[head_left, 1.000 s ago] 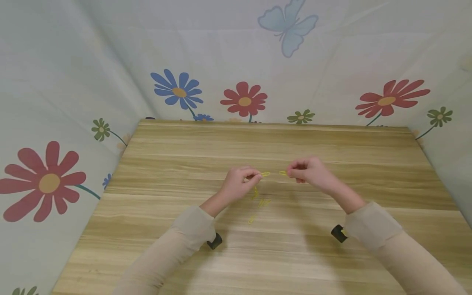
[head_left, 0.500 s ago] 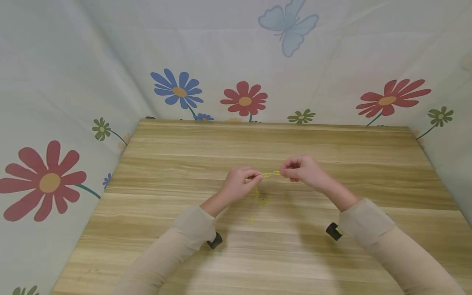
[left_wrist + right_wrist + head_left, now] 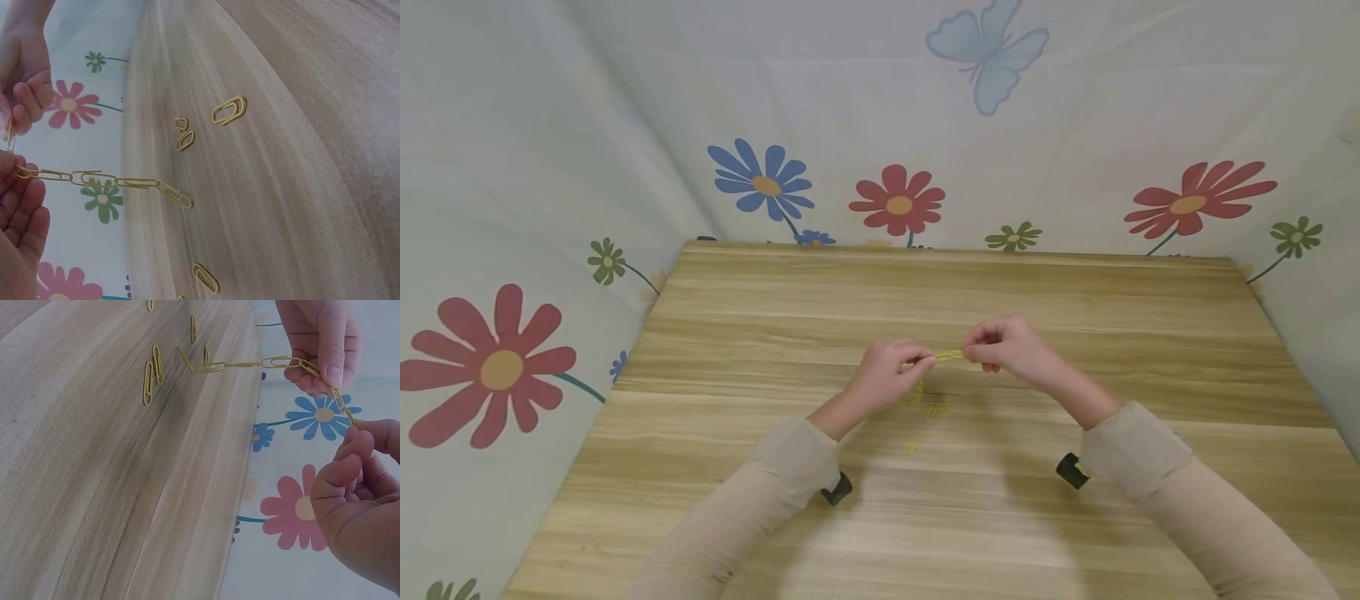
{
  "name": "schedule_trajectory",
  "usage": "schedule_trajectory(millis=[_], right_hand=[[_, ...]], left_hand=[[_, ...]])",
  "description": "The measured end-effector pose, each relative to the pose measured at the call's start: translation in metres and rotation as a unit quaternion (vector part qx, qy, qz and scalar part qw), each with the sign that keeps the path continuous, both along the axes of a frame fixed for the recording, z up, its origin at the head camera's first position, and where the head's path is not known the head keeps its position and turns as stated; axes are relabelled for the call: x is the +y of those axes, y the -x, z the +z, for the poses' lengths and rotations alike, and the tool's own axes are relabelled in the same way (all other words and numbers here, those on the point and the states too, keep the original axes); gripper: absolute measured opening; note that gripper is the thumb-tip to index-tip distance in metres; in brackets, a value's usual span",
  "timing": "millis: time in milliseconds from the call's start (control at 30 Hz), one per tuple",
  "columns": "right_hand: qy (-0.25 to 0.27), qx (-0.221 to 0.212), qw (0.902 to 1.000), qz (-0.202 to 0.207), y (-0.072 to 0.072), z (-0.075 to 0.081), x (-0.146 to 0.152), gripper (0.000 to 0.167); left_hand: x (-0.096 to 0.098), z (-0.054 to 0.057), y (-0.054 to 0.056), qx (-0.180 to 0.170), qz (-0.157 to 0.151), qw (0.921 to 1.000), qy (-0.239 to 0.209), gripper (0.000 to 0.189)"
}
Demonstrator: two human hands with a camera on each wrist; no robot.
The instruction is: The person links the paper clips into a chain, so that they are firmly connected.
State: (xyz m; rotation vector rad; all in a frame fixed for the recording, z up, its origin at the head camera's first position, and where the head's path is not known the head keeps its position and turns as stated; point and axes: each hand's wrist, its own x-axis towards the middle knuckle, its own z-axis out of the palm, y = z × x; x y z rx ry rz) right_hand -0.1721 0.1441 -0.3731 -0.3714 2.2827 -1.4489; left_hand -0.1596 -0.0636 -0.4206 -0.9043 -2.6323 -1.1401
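Note:
Yellow paper clips linked in a chain [image 3: 94,178] hang from my left hand [image 3: 887,371], whose thumb and fingers pinch one link near the top. The chain's lower end comes down at the tabletop in the left wrist view. My right hand [image 3: 1015,350] pinches another yellow paper clip [image 3: 350,414] between thumb and forefinger. That clip overlaps the clip sticking out of my left hand, end against end, in the narrow gap between the hands. Whether the two are hooked together I cannot tell.
Several loose yellow paper clips [image 3: 229,110] lie on the wooden table [image 3: 775,292] below and in front of the hands. Black wrist-worn pieces [image 3: 1072,471] show under both sleeves. A flower-printed curtain [image 3: 820,92] encloses the table's back and sides.
My right hand has moved left with its paper clip, closing the gap until it overlaps the clip at my left hand. The left hand has stayed nearly in place.

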Motion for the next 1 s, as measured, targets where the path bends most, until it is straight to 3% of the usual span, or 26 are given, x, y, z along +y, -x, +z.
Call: schedule_trajectory(millis=[767, 1000], right_hand=[[-0.022, 0.005, 0.9997, 0.010, -0.0001, -0.0032, -0.0058, 0.015], [-0.030, 0.012, 0.9993, 0.018, 0.0006, -0.0049, -0.0086, 0.015]], left_hand=[[0.0003, -0.0011, -0.0015, 0.059, -0.015, 0.9978, 0.027, 0.013], [0.0022, -0.0035, -0.0012, 0.071, -0.025, 0.9970, 0.016, 0.012]])
